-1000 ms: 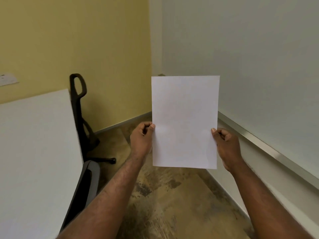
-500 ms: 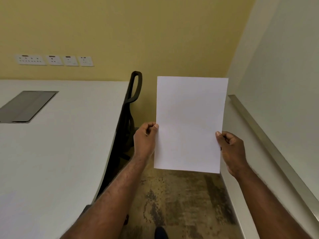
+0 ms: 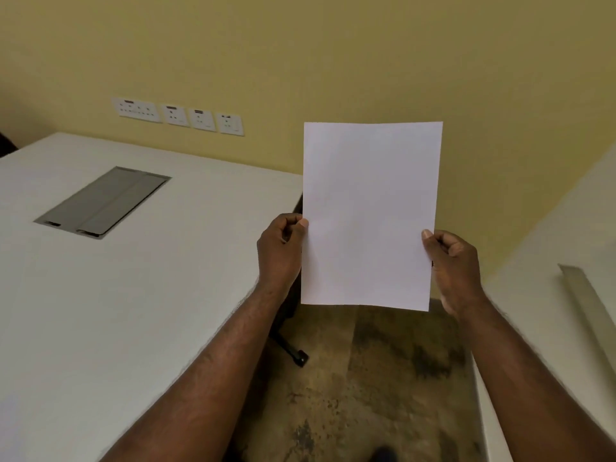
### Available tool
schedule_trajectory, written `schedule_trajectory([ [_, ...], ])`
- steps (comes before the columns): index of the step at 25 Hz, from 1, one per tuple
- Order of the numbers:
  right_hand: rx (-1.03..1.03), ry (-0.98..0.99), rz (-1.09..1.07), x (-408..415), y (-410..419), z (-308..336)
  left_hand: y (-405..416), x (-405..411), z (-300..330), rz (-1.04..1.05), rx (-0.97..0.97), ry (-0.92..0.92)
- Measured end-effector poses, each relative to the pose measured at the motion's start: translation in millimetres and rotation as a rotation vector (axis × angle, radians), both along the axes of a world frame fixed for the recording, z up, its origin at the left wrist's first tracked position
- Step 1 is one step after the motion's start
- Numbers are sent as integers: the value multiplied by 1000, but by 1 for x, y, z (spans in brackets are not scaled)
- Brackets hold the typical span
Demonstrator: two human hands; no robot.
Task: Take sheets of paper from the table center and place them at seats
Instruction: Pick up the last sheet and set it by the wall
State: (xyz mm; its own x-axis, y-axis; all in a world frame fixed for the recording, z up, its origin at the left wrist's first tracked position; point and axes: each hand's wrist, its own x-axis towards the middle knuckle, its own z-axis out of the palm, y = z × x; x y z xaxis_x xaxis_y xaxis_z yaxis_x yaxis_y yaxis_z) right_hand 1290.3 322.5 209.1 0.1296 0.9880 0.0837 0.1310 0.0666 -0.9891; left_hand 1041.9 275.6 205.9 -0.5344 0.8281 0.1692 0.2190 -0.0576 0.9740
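A blank white sheet of paper (image 3: 370,215) is held upright in front of me, over the floor beside the table's right edge. My left hand (image 3: 280,251) pinches its left edge between thumb and curled fingers. My right hand (image 3: 453,265) pinches its right edge the same way. The white table (image 3: 116,311) fills the left half of the view. No stack of paper is in view.
A grey cable hatch (image 3: 103,201) is set into the table top. A black chair base with a caster (image 3: 293,351) shows under the table's right edge, mostly hidden by my arm and the sheet. Wall sockets (image 3: 180,116) sit on the yellow wall. A white wall with a metal rail (image 3: 590,305) is at right.
My view has turned left: the table and its hatch have come into view and the right wall has slid out. Both hands keep the same hold on the sheet.
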Motion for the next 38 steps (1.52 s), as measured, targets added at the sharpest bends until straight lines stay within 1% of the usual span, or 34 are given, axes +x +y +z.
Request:
schedule_trajectory([
  [3, 37, -17, 125, -28, 85, -2, 52, -19, -1, 124, -1, 6],
  [7, 18, -18, 336, -75, 189, -3, 111, -44, -4, 324, -16, 21],
  [11, 9, -33, 527, -129, 263, -4, 145, -72, -8, 508, -20, 3],
  [14, -26, -26, 638, -174, 301, -10, 157, -96, -12, 620, -31, 1],
  [18, -37, -72, 752, -242, 339, -21, 172, -139, -24, 752, -29, -22],
  [20, -51, -60, 817, -276, 351, -26, 177, -161, -31, 808, -35, -25],
  [25, -55, -124, 960, -348, 376, -49, 186, -205, -50, 940, -45, -55],
  [30, -138, -175, 1095, -409, 391, -82, 186, -230, -81, 1079, -142, -75],
  [34, -169, -277, 1207, -453, 406, -120, 200, -246, -118, 1192, -241, -102],
  [38, -186, -388, 1269, -490, 424, -163, 219, -265, -162, 1269, -336, -146],
])
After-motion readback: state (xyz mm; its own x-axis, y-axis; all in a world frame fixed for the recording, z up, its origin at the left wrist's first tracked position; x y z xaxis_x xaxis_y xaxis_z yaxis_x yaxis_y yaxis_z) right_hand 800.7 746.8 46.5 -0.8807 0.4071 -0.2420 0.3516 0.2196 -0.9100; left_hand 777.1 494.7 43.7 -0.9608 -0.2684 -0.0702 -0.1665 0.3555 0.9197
